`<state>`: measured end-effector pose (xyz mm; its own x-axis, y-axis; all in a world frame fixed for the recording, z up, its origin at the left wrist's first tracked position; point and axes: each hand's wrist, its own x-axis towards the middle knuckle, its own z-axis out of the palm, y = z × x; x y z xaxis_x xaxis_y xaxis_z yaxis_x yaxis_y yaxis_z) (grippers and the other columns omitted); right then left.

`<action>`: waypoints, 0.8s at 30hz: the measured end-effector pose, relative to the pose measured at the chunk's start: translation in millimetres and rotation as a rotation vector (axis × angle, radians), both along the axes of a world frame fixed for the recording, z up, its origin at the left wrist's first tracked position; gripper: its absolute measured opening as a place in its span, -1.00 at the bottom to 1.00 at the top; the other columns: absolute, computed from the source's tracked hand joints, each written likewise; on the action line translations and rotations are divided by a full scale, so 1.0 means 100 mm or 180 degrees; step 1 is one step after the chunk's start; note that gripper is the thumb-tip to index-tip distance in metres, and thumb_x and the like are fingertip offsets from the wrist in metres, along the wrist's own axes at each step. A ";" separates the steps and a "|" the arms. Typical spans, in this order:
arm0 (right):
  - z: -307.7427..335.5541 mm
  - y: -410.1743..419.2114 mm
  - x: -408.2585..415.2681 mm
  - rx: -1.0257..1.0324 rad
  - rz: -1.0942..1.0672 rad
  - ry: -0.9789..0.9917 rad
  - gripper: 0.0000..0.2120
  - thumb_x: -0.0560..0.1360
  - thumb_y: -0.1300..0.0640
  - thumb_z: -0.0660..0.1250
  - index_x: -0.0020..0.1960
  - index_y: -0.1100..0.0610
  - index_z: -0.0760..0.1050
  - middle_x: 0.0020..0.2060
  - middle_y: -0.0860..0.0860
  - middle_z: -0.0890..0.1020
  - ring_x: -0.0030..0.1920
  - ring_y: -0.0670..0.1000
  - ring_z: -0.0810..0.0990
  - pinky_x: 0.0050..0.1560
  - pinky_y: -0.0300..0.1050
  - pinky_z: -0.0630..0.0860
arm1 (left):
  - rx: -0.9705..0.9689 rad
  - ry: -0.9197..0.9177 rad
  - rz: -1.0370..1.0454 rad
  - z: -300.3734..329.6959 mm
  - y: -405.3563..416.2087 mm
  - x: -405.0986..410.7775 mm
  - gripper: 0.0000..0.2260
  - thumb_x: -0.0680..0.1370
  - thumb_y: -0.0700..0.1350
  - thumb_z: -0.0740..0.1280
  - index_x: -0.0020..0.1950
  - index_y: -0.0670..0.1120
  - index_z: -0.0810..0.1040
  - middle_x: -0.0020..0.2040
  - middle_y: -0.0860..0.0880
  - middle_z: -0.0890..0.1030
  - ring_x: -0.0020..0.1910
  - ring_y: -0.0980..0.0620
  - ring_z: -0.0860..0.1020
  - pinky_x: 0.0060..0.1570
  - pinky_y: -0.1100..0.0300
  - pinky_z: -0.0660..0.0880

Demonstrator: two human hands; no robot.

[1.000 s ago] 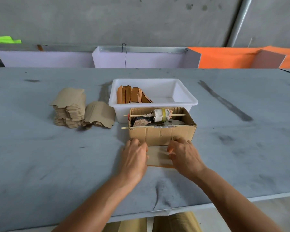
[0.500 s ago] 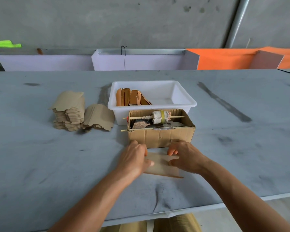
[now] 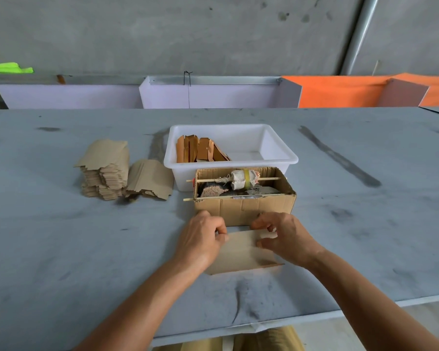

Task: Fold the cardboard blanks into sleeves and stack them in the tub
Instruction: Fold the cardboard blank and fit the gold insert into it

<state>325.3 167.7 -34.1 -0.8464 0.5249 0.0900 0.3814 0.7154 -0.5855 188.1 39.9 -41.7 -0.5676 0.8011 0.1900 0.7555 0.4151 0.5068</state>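
Note:
A flat brown cardboard blank (image 3: 241,252) is held between both hands, just in front of a small cardboard box. My left hand (image 3: 202,239) pinches its left end with curled fingers. My right hand (image 3: 280,236) pinches its right end, thumb under the fingers. The blank's near edge tilts up off the table. Behind the box stands the white tub (image 3: 279,158), with several folded sleeves (image 3: 200,151) standing on edge in its left part. A stack of unfolded blanks (image 3: 105,171) lies on the table at the left, a few more blanks (image 3: 150,182) leaning against it.
The open cardboard box (image 3: 243,207) holds a cloth-wrapped roller on a stick and dark scraps; sticks poke out its left side. The grey table (image 3: 61,249) ends close to me. Lilac and orange panels (image 3: 213,93) stand behind the far edge.
The blank has been lifted from flat under my palms to held by its ends, and pulled a little toward me. Both hands changed from pressing to pinching.

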 end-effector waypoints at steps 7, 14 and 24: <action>-0.04 0.00 -0.05 0.0019 -0.0222 0.0260 -0.89 0.45 0.29 0.40 -0.08 0.16 0.68 -0.21 -0.06 0.58 -0.20 -0.08 0.48 -0.16 -0.32 0.42 | 0.0159 0.0104 -0.0143 -0.03 0.02 0.00 -0.92 0.50 -0.14 0.39 -0.04 -0.01 0.65 -0.14 0.04 0.57 -0.08 0.04 0.52 -0.09 0.20 0.41; -0.10 -0.03 -0.03 0.1162 0.0210 0.0370 -0.85 0.35 0.38 0.45 -0.28 0.15 0.66 -0.30 0.02 0.64 -0.13 0.11 0.57 -0.17 -0.07 0.53 | 0.0080 0.0732 -0.0573 -0.06 0.00 0.00 -0.90 0.52 -0.21 0.34 -0.06 -0.08 0.64 -0.09 0.00 0.56 0.02 0.03 0.45 -0.11 0.22 0.34; -0.08 -0.19 0.05 0.2736 0.0605 -0.0292 -0.79 0.13 0.28 0.57 -0.44 0.03 0.60 -0.44 -0.04 0.53 -0.35 0.01 0.52 -0.44 -0.18 0.44 | -0.1006 0.2243 -0.1384 0.18 -0.09 0.14 -0.96 0.31 -0.16 0.45 -0.32 -0.05 0.62 -0.27 0.02 0.54 -0.12 0.03 0.53 -0.32 0.22 0.35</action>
